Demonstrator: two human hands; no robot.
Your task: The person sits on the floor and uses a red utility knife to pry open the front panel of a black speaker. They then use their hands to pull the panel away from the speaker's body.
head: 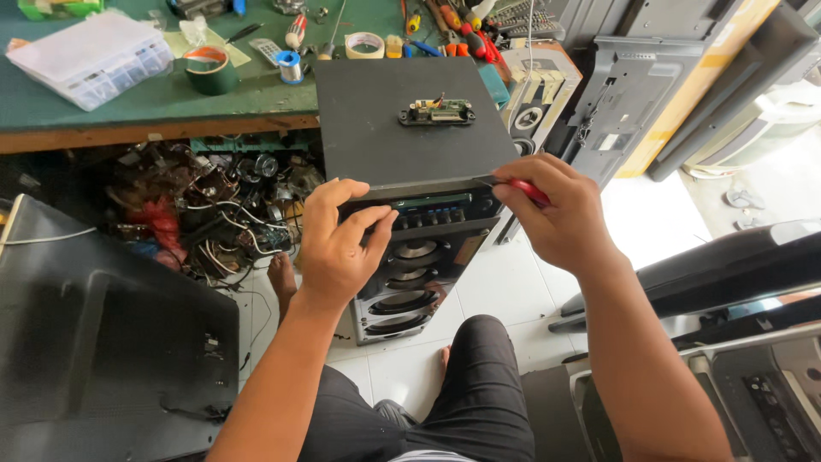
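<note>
A narrow dark display strip (pixel 432 202) is set in the front panel of the black speaker cabinet (pixel 410 128) at the centre. A clear plastic compartment box (pixel 90 58) is seen at ten o'clock on the green bench (pixel 103 107). Flat-screen back panels (pixel 650 85) are leaned at two o'clock.

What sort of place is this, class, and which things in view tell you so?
Most likely an electronics repair workshop. A person's right hand holds a red-handled screwdriver at an opened black speaker cabinet, a green workbench carries tape rolls and tools, and loose wires and parts lie heaped beneath it.
</note>
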